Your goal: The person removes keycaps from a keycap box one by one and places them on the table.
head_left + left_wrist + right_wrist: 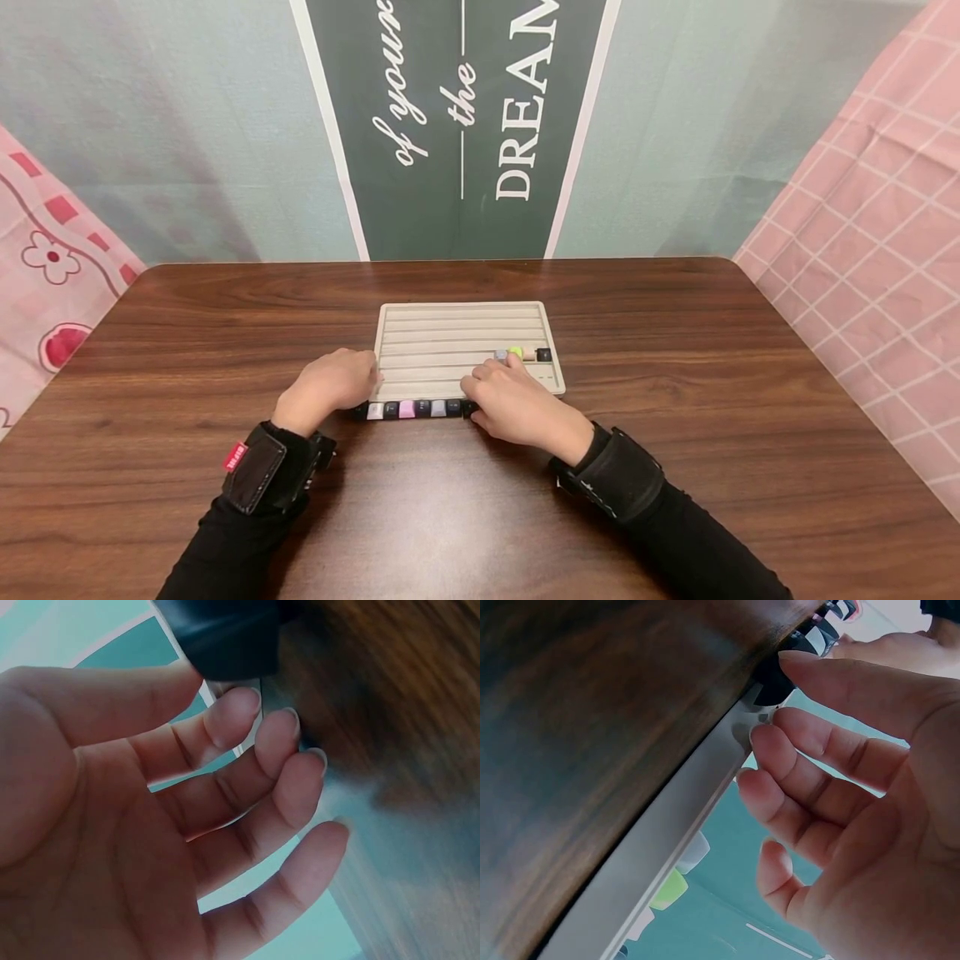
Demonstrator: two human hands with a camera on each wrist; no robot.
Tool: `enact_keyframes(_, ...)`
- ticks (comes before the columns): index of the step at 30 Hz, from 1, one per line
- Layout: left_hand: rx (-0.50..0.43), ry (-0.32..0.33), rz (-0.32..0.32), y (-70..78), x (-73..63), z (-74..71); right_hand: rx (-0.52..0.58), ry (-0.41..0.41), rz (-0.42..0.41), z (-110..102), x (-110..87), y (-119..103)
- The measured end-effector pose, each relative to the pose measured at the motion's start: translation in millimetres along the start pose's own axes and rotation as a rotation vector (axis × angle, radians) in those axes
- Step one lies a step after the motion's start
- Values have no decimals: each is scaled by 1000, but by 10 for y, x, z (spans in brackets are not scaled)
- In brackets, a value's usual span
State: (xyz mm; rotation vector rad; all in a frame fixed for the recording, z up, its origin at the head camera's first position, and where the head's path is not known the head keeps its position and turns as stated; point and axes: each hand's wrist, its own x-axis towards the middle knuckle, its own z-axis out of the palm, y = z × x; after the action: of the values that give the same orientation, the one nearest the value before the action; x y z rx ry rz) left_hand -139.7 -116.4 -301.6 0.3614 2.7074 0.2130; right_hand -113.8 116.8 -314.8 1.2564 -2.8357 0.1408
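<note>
A straight row of keycaps, black, white, pink and grey, lies along the near edge of a cream ridged tray. My left hand is at the row's left end, thumb and index finger pinching a black keycap; the other fingers are loosely bent. At the right end my right hand pinches another black keycap between thumb and index finger, the remaining fingers curling beside the tray's side wall.
Inside the tray, at its right, sit a grey keycap, a yellow-green keycap, a beige one and a black keycap. The brown wooden table extends around the tray. Printed cloth hangs behind the table.
</note>
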Motion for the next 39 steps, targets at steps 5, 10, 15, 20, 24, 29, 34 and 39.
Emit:
enact_keyframes(5, -6, -4, -7, -6, 2, 1, 5, -3, 6, 1, 6, -4)
enact_keyframes(10, -8, -4, -7, -7, 2, 2, 12, -12, 20, 7, 12, -10)
enact_keyframes(15, -10, -3, -3, -9, 3, 6, 20, -20, 32, 13, 22, -14)
enact_keyframes(20, -13, -5, -2, -7, 0, 5, 17, -21, 38, 9, 20, -19)
enact_keyframes(24, -16, -7, -7, -2, -2, 3, 11, -18, 38, 10, 19, -18)
enact_keyframes(29, -15, -16, -12, 0, 0, 3, 14, -19, 38, 4, 20, -24)
enact_keyframes(34, -15, -23, -14, 1, -3, -4, 14, -22, 30, -2, 10, -25)
enact_keyframes(39, -16, -26, -15, 2, -4, -7, 12, -25, 34, -36, 7, -16)
